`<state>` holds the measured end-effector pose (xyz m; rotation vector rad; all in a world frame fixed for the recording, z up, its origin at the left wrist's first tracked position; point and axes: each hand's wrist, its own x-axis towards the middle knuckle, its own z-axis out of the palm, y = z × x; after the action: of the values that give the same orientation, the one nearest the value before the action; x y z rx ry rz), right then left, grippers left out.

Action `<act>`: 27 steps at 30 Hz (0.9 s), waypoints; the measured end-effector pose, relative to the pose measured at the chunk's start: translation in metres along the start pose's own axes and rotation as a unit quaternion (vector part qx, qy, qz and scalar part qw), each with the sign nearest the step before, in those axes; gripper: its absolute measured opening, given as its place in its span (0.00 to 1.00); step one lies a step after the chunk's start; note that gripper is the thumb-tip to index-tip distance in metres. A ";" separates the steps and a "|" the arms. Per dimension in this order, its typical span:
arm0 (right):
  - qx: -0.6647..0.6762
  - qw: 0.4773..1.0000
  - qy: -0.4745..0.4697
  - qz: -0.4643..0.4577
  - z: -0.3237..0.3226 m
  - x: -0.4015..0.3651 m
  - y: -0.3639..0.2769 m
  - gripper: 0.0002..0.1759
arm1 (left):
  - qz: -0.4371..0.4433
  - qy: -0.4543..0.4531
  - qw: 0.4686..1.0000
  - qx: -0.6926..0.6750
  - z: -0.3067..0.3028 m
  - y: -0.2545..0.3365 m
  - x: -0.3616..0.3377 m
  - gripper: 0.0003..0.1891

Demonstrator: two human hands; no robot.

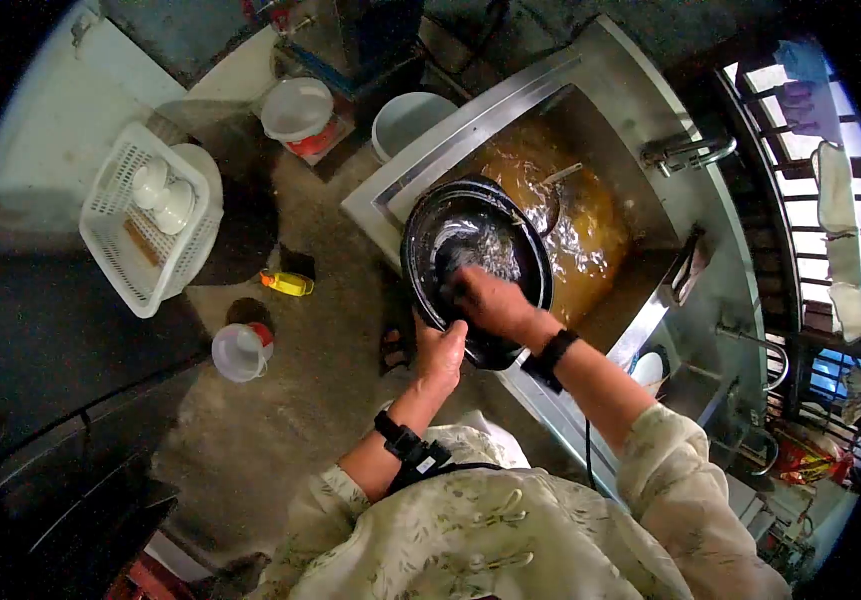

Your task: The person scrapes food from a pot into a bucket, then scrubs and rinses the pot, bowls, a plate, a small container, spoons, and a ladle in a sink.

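Bowl (pixel 431 262), black and glossy, is mouth up over the near edge of the steel sink (pixel 430 160), overlapping the big basin; can't tell if it rests on the edge or is held clear. Left hand (pixel 440 352) grips the bowl's near rim, thumb up top, fingers mostly hidden underneath. Right hand (pixel 498 303) is down inside the bowl, fingers curled and blurred; can't tell if it's pinching anything. Bright, wet-looking patch just past those fingers, too smeared to identify. Both wrists carry black straps; left one (pixel 412 443) has a small box on it. Big basin holds murky brown water (pixel 590 240) with a pale stick (pixel 562 173) poking out. Faucet (pixel 695 155) on the far side. White dish (pixel 648 368) in the next basin over. Floor, left of the sink: yellow bottle (pixel 288 283), white bucket (pixel 240 355) near it. Farther left, white basket (pixel 115 215) with white cups (pixel 175 207) inside.
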<state>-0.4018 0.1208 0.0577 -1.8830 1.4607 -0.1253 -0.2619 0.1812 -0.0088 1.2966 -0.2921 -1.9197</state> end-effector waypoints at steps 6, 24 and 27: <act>-0.087 0.987 0.095 0.095 -0.021 0.055 0.034 0.19 | -0.005 0.001 0.999 0.043 -0.011 0.004 -0.002 0.34; -0.031 0.999 -0.003 0.021 -0.017 0.031 -0.012 0.24 | 0.016 -0.008 0.999 0.031 -0.010 0.012 -0.006 0.29; -0.115 0.987 0.013 0.110 -0.047 0.061 0.026 0.26 | -0.023 0.024 0.998 0.057 -0.015 0.014 -0.011 0.31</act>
<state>-0.4245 0.0431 0.0550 -1.8879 1.7518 0.1282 -0.2410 0.1828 -0.0001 1.4350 -0.3545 -1.9310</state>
